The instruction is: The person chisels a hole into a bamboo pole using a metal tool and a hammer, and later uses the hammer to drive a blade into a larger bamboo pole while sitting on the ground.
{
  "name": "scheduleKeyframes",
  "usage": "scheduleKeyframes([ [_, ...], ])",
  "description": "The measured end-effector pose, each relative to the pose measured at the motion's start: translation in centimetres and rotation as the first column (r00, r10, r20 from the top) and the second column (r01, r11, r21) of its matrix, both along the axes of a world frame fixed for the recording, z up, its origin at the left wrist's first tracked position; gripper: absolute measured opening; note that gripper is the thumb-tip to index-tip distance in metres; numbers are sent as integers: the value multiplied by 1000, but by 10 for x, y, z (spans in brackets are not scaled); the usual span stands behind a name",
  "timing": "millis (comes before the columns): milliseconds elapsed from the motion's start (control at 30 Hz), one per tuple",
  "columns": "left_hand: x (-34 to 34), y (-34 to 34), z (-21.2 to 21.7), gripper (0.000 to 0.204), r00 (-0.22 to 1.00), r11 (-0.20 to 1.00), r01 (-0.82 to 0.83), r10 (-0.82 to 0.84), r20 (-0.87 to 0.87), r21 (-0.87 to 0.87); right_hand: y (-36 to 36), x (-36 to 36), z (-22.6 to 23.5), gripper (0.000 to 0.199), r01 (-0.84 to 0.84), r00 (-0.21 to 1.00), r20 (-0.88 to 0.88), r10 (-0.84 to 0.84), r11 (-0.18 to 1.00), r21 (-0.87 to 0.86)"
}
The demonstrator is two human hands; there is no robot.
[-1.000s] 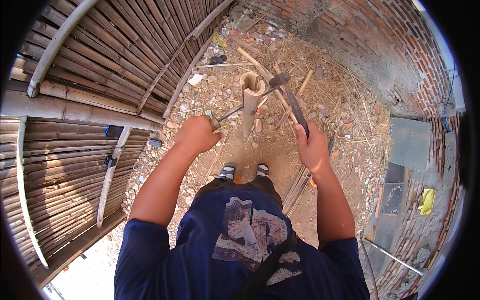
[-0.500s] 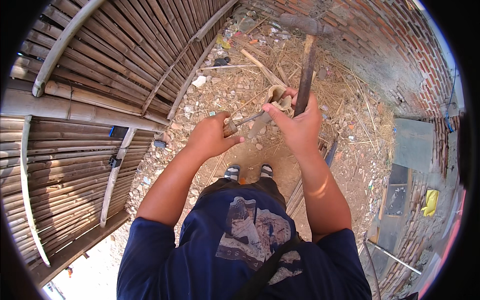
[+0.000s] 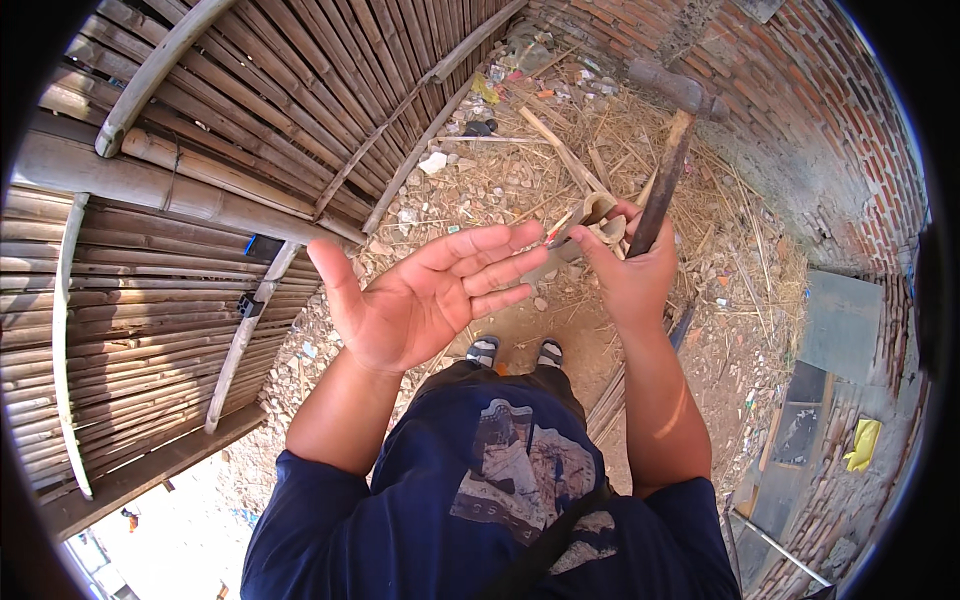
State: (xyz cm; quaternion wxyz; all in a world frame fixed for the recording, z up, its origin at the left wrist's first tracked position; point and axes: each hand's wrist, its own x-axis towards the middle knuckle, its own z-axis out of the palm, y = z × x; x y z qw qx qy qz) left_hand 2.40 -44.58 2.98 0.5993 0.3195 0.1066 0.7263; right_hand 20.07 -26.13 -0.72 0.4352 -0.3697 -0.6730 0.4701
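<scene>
My left hand (image 3: 425, 300) is held palm up with the fingers stretched out and nothing lying on it. Its fingertips reach close to the pale curled pieces (image 3: 606, 228) in my right hand (image 3: 640, 265). That hand is closed round the dark wooden handle of a hammer (image 3: 660, 190), whose heavy rusty head points away at the top. The tan, hollow-looking pieces are pinched between the thumb and the handle. Beside them a slim brown piece with a reddish end (image 3: 556, 234) and a greyish blade-like part stick out, partly hidden by my left fingers.
A bamboo slat wall (image 3: 160, 330) rises on the left, and a brick wall (image 3: 800, 120) stands at the far right. Straw, rubble and litter cover the ground (image 3: 510, 180). Grey panels (image 3: 840, 325) and a yellow piece of plastic (image 3: 862, 444) are on the right.
My left hand has let go of the wooden-handled metal tool and turned palm up with fingers spread. My right hand still holds the hammer and the pale pieces; the view has shifted slightly.
</scene>
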Motion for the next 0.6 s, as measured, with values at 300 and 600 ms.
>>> scheduleKeyframes([
  [300,6,-10,11,149,995,999,20,-17,-97,30,-3,3,-3,56,10,1000,-5,-10,1000,23],
  [600,-10,-24,-1,144,867,975,-210,153,-474,-70,-8,6,3,52,-23,998,-52,22,999,-24],
])
